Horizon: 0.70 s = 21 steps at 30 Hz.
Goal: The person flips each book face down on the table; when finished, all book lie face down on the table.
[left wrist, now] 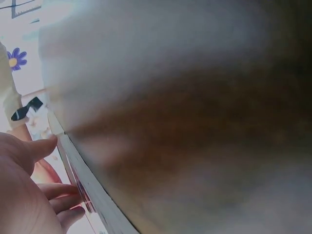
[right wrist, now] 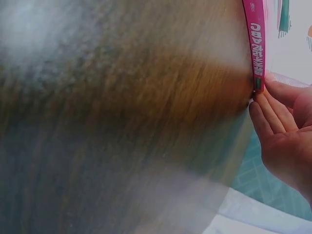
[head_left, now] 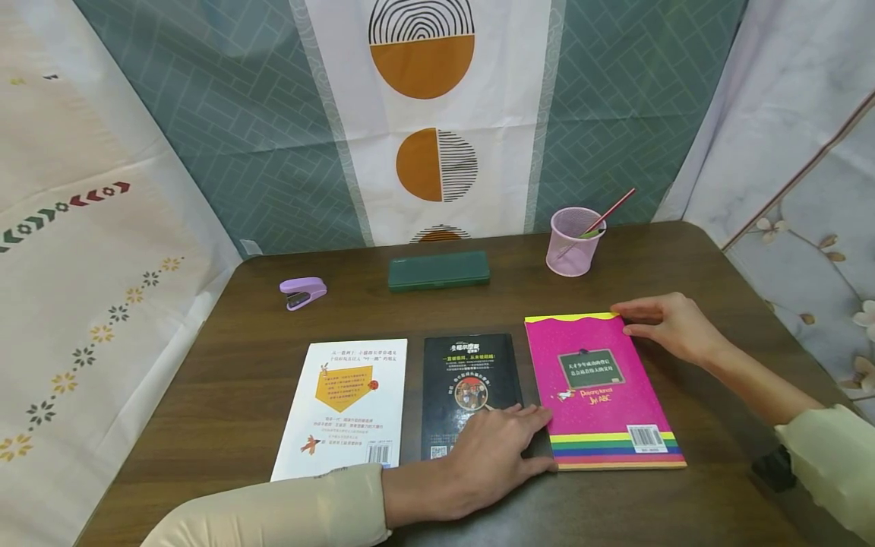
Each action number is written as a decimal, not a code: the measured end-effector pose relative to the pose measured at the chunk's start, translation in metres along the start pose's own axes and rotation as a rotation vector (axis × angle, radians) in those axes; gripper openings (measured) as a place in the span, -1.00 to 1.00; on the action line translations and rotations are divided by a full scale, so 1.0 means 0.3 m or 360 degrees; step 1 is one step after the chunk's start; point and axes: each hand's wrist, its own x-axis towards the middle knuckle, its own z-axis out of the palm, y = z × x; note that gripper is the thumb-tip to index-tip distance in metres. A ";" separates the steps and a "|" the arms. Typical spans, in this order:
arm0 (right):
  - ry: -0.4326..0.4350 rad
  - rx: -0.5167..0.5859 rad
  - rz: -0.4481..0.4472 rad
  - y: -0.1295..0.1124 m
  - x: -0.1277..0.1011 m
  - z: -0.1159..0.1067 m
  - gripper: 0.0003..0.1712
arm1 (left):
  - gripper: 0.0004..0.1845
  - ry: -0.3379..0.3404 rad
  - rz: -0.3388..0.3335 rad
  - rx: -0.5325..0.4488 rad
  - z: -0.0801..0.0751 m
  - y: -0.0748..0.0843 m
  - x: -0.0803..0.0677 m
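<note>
A pink book (head_left: 591, 357) with a yellow top edge and rainbow stripes lies on the table, right of a black book (head_left: 472, 357). My left hand (head_left: 492, 452) reaches across the black book, hiding its lower right part. Its fingertips meet the pink book's left edge, and the thumb points at the lower left corner. At the upper right corner is my right hand (head_left: 666, 315), fingers extended at the top edge and thumb by the side. In the right wrist view, this hand's fingertips touch the end of the pink spine (right wrist: 257, 48).
A white book (head_left: 349, 403) lies left of the black one, partly behind my left sleeve. Farther back on the brown table (head_left: 239, 365) are a purple stapler (head_left: 303, 291), a green case (head_left: 439, 272) and a pink mesh cup (head_left: 573, 251) holding pencils. Cloth hangs around the table.
</note>
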 end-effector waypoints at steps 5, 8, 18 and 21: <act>0.0000 0.0001 0.0033 -0.002 -0.001 0.007 -0.41 | -0.33 0.0015 -0.0003 -0.0021 0.000 -0.001 -0.001; 0.0005 -0.0010 0.0041 -0.002 -0.001 0.006 -0.41 | -0.32 0.0004 -0.0025 -0.0048 -0.002 -0.005 0.000; 0.0031 -0.0025 0.0053 -0.007 0.005 0.004 -0.42 | -0.49 -0.0039 -0.0013 -0.0685 -0.031 -0.076 0.010; 0.0072 0.0002 0.0036 -0.019 0.003 0.007 -0.38 | -0.53 -0.0088 -0.0056 -0.0957 -0.050 -0.109 0.010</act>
